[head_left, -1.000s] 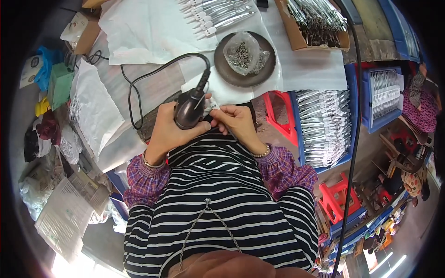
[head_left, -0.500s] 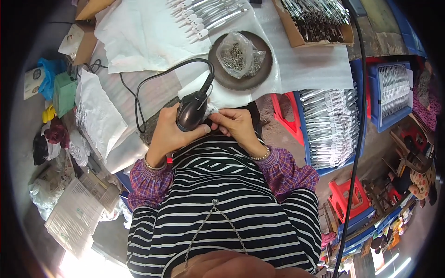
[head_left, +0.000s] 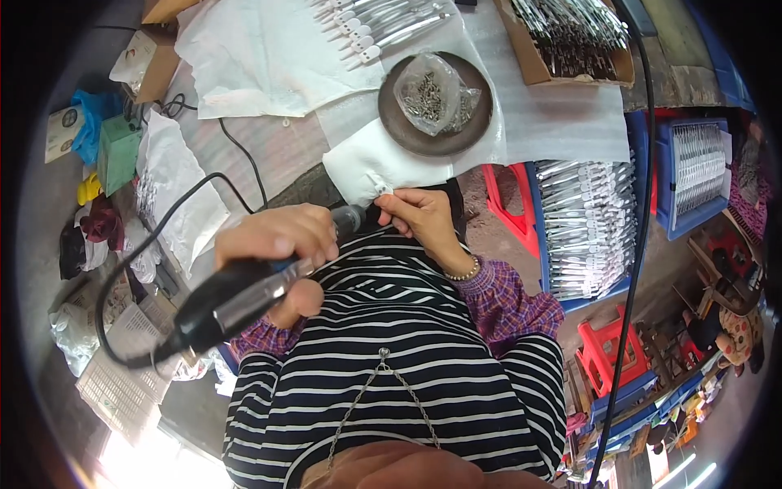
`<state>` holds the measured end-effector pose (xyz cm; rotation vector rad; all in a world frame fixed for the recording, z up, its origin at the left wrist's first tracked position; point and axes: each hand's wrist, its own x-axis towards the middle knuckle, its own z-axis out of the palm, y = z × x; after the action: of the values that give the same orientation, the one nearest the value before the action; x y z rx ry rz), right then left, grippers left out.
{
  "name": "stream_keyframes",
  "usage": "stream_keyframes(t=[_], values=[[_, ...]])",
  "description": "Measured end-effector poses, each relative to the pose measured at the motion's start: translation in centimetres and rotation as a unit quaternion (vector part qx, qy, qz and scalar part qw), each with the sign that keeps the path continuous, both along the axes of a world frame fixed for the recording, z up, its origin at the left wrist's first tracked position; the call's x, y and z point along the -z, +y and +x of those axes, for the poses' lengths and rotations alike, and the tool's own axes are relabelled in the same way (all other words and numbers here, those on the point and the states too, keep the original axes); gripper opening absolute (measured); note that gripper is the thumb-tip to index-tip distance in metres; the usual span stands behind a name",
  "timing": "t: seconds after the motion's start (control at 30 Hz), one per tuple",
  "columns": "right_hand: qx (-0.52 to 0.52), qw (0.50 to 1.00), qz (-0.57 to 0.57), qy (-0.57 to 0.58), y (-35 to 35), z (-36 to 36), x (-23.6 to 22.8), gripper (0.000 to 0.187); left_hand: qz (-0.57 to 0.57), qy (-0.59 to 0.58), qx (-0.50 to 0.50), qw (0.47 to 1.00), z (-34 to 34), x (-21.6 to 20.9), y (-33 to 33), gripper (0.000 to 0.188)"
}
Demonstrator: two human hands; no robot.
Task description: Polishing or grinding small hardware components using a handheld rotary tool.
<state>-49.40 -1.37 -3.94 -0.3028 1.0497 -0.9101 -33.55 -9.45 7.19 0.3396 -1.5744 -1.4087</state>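
Observation:
My left hand [head_left: 277,232] is wrapped round a dark corded electric screwdriver [head_left: 224,306], which lies tilted across my lap side. Its grey front end points toward my right hand [head_left: 425,224]. The fingers of that hand pinch a small white plastic piece [head_left: 381,188] over a folded white cloth [head_left: 350,167] at the table's edge; the lower part of the piece is hidden by my fingers. Just beyond stands a round brown dish [head_left: 399,134] with a clear plastic bag of small screws [head_left: 425,102] in it.
Several white-headed metal strips [head_left: 366,37] lie in a row on white sheeting. A cardboard box of metal parts [head_left: 533,69] is at the far right. To the right are a blue crate of similar strips [head_left: 586,224] and a red stool [head_left: 509,208]. A black cable [head_left: 639,204] hangs down.
The screwdriver has swung from upright over the white piece to lying tilted down to the left, its cord moving with it. My right hand keeps its pinch in about the same place.

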Motion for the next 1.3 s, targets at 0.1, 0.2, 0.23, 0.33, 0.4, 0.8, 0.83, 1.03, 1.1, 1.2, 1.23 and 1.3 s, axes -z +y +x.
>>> stream_keyframes(t=[0.1,0.2,0.23,0.33,0.4,0.8,0.83,1.03,1.1,1.2,1.23,1.3], values=[[0.008,1.0,-0.003,-0.019,0.0,0.1,0.4,0.022,-0.072,0.001,0.037,0.997,-0.7,0.0,-0.6,0.052],[0.016,1.0,0.001,-0.024,0.0,0.3,0.2,0.023,-0.09,-0.005,0.045,0.995,-1.3,-0.6,-0.5,0.048],[0.02,0.999,-0.003,-0.031,0.0,0.4,0.1,0.024,-0.103,-0.009,0.048,0.994,-1.5,-0.8,-0.5,0.047],[0.021,1.0,0.004,-0.023,0.1,0.3,0.3,0.024,-0.121,0.008,0.038,0.992,-2.1,0.0,-0.1,0.044],[0.021,0.999,0.006,-0.031,0.1,0.3,0.2,0.023,-0.119,0.003,0.04,0.992,-2.2,-0.4,0.0,0.046],[0.017,0.998,0.02,-0.059,0.1,0.1,0.0,0.023,-0.106,0.0,0.141,0.984,-3.8,-1.1,-1.4,0.027],[0.02,0.998,0.016,-0.062,0.1,0.1,-0.1,0.023,-0.104,-0.014,0.162,0.981,-3.9,-1.5,-1.5,0.026],[0.022,0.998,0.005,-0.055,0.3,0.2,0.5,0.023,-0.126,-0.014,0.112,0.986,-4.7,-0.4,-0.1,0.024],[0.029,0.998,0.004,-0.056,0.4,0.4,0.5,0.023,-0.131,-0.026,0.108,0.985,-5.1,-0.4,0.3,0.024],[0.027,0.998,0.014,-0.052,0.4,0.3,0.2,0.023,-0.139,-0.038,0.097,0.985,-5.2,-0.4,0.6,0.024],[0.029,0.998,0.016,-0.049,0.2,0.3,0.0,0.024,-0.14,-0.039,0.092,0.985,-5.3,-0.4,0.6,0.023],[0.031,0.999,0.0,-0.042,0.3,0.6,0.3,0.025,-0.141,-0.038,0.083,0.986,-5.4,-0.4,0.7,0.023]])
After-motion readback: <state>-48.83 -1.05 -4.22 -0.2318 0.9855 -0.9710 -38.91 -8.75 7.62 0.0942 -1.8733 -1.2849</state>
